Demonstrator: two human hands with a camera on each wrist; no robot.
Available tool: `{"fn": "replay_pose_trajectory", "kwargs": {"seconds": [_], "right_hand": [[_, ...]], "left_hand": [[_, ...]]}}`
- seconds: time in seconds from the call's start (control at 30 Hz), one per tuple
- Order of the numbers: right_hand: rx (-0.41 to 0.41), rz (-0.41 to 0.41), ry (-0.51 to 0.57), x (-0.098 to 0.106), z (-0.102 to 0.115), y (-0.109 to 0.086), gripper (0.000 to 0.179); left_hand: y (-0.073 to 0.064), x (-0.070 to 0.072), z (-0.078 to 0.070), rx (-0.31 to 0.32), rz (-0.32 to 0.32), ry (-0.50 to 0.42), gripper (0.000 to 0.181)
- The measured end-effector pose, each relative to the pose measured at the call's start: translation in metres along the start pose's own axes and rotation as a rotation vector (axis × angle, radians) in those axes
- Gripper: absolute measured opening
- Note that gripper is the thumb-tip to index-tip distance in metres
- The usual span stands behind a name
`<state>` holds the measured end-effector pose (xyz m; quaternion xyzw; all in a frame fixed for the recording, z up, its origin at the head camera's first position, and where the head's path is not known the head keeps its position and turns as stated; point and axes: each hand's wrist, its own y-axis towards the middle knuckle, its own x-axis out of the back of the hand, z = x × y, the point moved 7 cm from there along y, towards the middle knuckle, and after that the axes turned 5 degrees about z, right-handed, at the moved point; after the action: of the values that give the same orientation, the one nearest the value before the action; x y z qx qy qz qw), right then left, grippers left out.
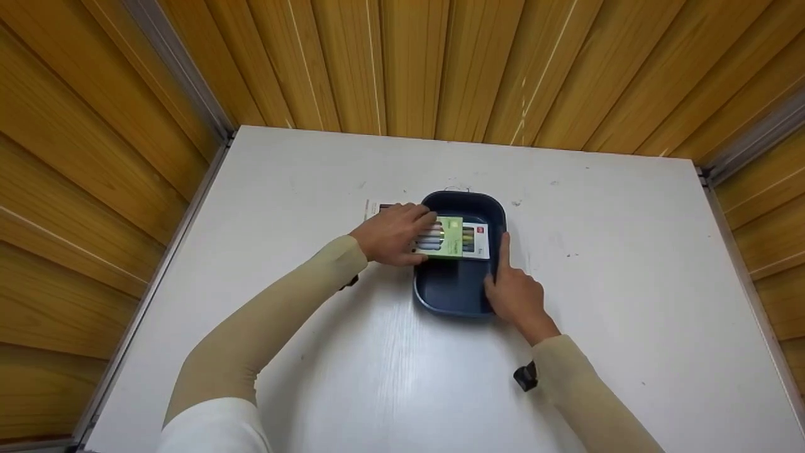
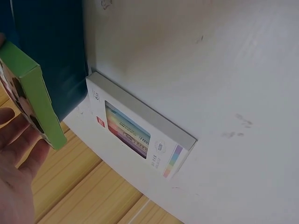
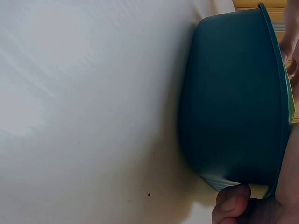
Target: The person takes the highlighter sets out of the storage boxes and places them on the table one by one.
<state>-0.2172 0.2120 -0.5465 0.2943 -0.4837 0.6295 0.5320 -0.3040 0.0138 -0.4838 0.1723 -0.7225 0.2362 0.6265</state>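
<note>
A dark blue plastic tub point(image 1: 453, 292) stands on the table. My left hand point(image 1: 393, 233) holds a flat green box point(image 1: 451, 238) over the left rim; pens show through its window. Beyond the green box, the end of a white box point(image 1: 481, 241) with coloured pens shows within the tub's outline. My right hand point(image 1: 519, 292) grips the tub's right wall, index finger stretched along the rim and thumb on the inner side. Curled fingertips point(image 3: 233, 200) appear by the tub's wall in the right wrist view. Left of the tub lies another white box point(image 2: 126, 126) with a rainbow-coloured window, partly hidden by my left hand in the head view.
The white table point(image 1: 604, 302) carries small dark marks and scuffs. Yellow wood-panelled walls point(image 1: 409, 69) rise behind it and on both sides, with metal posts point(image 1: 182, 63) at the corners.
</note>
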Motion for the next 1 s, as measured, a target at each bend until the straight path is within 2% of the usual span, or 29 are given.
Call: {"fn": "replay_pose_trajectory", "kwargs": {"seconds": [0.43,0.7,1.0], "right_hand": [[-0.008,0.009,0.011,-0.001,-0.001,0.001,0.085],[0.008,-0.031,0.0,0.0,-0.001,0.001,0.085],[0.004,-0.016,0.001,0.0,0.0,0.0,0.085]], "left_hand": [[-0.004,-0.001,0.003,0.039,0.003,-0.047,0.078],[-0.005,0.0,0.005,0.006,-0.047,-0.051,0.076],[-0.008,-0.003,0.01,0.017,-0.033,-0.077,0.082]]}}
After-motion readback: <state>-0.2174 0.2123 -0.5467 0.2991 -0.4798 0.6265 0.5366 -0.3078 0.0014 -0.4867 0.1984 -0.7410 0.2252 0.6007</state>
